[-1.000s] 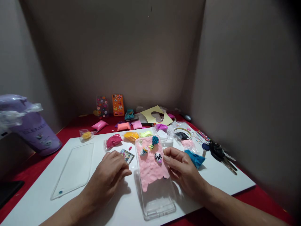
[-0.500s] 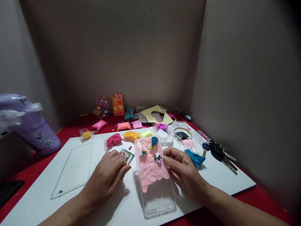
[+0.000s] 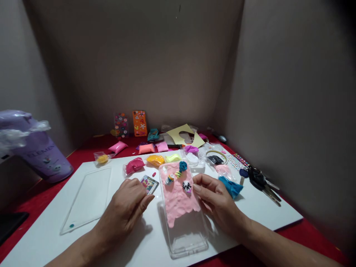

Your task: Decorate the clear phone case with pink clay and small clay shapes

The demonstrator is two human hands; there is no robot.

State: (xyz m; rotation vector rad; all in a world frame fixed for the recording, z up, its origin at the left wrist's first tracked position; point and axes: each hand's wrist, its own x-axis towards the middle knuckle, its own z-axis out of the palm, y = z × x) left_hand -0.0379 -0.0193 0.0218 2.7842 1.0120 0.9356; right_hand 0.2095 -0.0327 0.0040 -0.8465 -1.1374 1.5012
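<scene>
My right hand (image 3: 215, 196) grips the right edge of a clear phone case (image 3: 187, 237), thumb on top, tilted up off the white board. Pink clay (image 3: 178, 204) with a ragged lower edge covers its upper part. On the clay sit a teal rose (image 3: 183, 166), a small yellow striped piece (image 3: 178, 174), a cupcake-like piece (image 3: 169, 180) and a white piece with black lines (image 3: 187, 186). Left of the case, my left hand (image 3: 128, 204) rests loosely closed, curled fingers beside a small picture card (image 3: 150, 184); nothing shows in it, though its palm is hidden.
Another clear case (image 3: 89, 196) lies on the white board (image 3: 133, 244) at left. Several clay packets, such as an orange one (image 3: 155, 160) and a blue one (image 3: 230, 187), line the back and right. Keys (image 3: 264, 183) lie right; a purple cup (image 3: 46, 155) stands left.
My left hand has shifted very slightly left, showing a little more of the picture card. The case and my right hand stay in place.
</scene>
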